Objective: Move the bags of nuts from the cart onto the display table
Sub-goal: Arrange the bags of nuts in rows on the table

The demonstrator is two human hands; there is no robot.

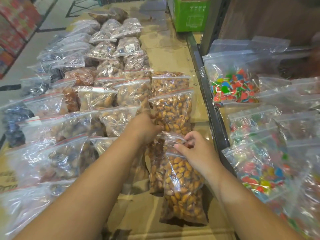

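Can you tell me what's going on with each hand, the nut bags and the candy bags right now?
Left hand: fingers on the edge of a nut bag lying flat.
Right hand: pinching the top of the nearest nut bag.
Nearest nut bag: full, lying on cardboard, top crumpled.
Nut bag above it: full, flat, zip closed.
Candy bags: full, lying on the cart.
Green box: upright.
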